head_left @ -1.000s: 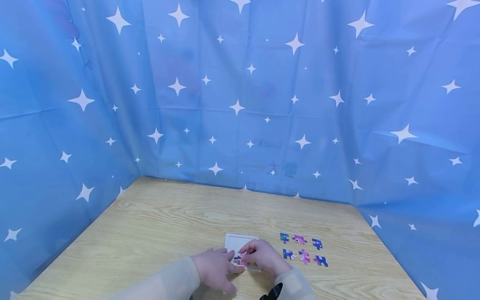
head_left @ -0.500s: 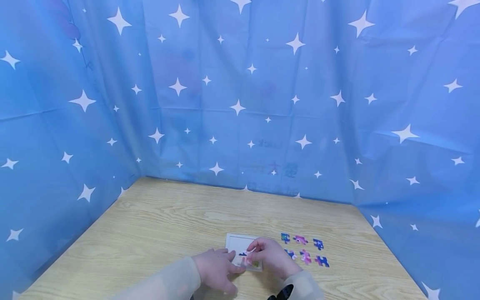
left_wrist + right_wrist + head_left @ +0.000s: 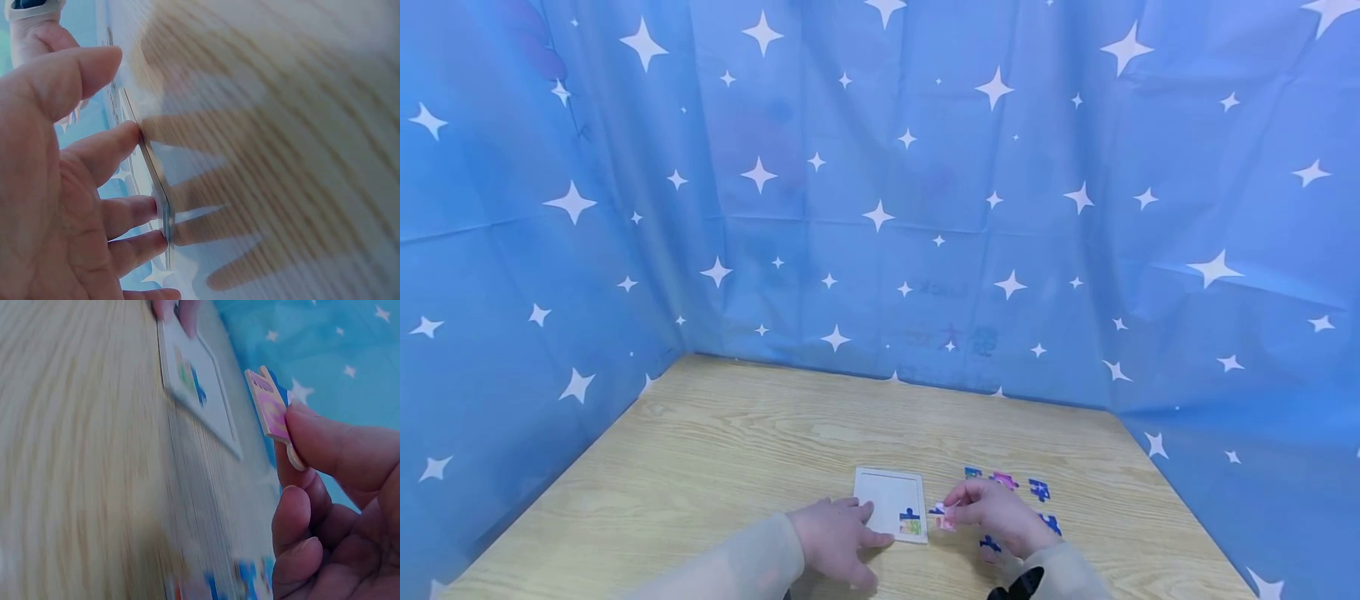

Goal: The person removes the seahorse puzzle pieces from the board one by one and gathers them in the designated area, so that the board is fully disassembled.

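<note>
Thumb and forefinger of my right hand (image 3: 1000,515) pinch a pink and blue jigsaw piece (image 3: 270,407), held up just right of a white puzzle tray (image 3: 883,492). Its other fingers curl in below the piece. My left hand (image 3: 837,542) lies with fingers spread along the tray's left and near edges; in the left wrist view, fingertips (image 3: 134,132) touch the tray's side. One blue and green jigsaw piece (image 3: 910,522) sits in the tray's near right corner, and the rest of the tray floor that shows is white.
Several loose jigsaw pieces (image 3: 1039,489) lie on the wooden table (image 3: 760,442) to the right, some covered by the right hand. A blue star-patterned curtain (image 3: 880,167) closes off the back and both sides.
My right hand has moved right, from over the tray to beside it, carrying the pink and blue jigsaw piece. The corner piece now shows. The left hand has stayed at the tray's edge.
</note>
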Motion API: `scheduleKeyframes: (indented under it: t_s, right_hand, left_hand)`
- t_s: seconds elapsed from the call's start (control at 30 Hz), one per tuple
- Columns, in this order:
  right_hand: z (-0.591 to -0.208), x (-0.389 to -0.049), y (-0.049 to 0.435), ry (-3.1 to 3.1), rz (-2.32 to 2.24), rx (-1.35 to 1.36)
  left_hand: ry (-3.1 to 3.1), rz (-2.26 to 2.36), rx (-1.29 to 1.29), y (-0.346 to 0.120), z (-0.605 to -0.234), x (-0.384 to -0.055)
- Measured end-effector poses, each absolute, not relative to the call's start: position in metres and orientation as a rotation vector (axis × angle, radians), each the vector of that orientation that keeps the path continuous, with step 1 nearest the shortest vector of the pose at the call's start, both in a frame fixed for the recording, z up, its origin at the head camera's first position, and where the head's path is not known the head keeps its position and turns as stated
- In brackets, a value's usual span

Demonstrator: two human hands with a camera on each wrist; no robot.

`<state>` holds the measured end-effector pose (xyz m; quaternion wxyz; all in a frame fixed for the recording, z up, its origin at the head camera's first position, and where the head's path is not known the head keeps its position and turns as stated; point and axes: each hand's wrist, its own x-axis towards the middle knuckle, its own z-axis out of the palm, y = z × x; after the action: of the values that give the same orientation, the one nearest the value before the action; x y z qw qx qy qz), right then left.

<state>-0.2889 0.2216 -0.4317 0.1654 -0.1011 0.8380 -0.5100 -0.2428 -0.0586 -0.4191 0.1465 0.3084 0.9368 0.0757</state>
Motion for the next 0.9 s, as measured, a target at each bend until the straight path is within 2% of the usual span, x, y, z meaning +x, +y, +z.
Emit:
scheduleKeyframes:
  t_s: [0.63, 0.9]
  right_hand:
    - [-0.434, -0.281, 0.299, 2.467, -1.340, -0.243]
    - [-0.432, -0.276, 0.310, 2.555, -1.246, -0.086]
  left_hand:
    - [2.691, 0.215, 0.880, -0.058, -0.422, -0.243]
    - [2.691, 0.216, 0.872, -0.058, -0.420, -0.243]
